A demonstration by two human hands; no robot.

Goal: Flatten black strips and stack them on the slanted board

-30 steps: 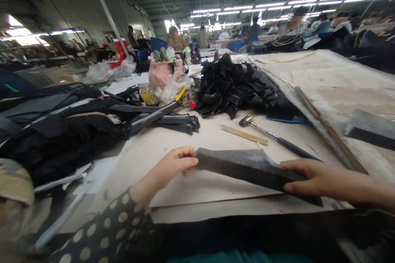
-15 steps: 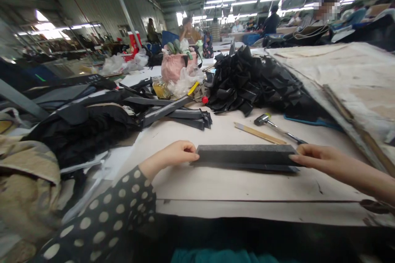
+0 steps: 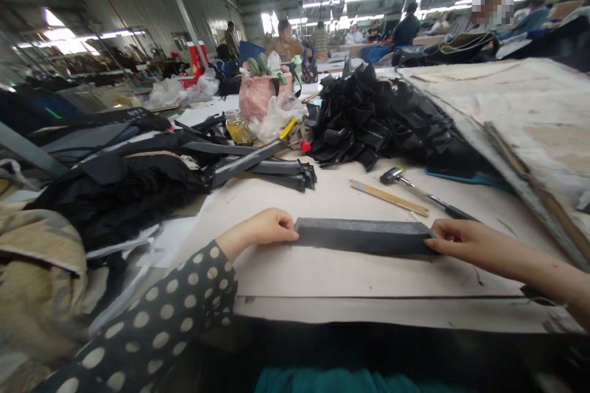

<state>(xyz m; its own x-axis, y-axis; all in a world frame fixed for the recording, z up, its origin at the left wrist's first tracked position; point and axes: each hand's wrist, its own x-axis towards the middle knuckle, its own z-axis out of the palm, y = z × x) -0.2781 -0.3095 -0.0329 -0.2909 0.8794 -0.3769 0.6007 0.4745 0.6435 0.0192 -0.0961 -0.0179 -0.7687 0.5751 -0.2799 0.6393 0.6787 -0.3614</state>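
A black fabric strip (image 3: 364,238) with a lighter grey band along its far edge is stretched between my two hands, just over the pale tabletop (image 3: 304,276). My left hand (image 3: 271,227) pinches its left end between thumb and fingers. At the right end, my right hand (image 3: 449,236) pinches the corner the same way. Behind the strip lie a flat wooden stick (image 3: 389,198) and a hammer (image 3: 419,191) with a metal shaft and dark handle. The hammer's grip end is close behind my right hand.
A big heap of black pieces (image 3: 369,113) rises at the back. Left of it are stacked dark strips (image 3: 262,167), a pink bag (image 3: 262,95) and a jar (image 3: 237,129). Black cloth (image 3: 138,187) lies at left. A pale board (image 3: 520,98) stands at right. People work farther back.
The black strip now lies flatter, as one band; its fold and the lower edge beneath no longer show apart. My right hand has shifted slightly left, uncovering more of the hammer's handle.
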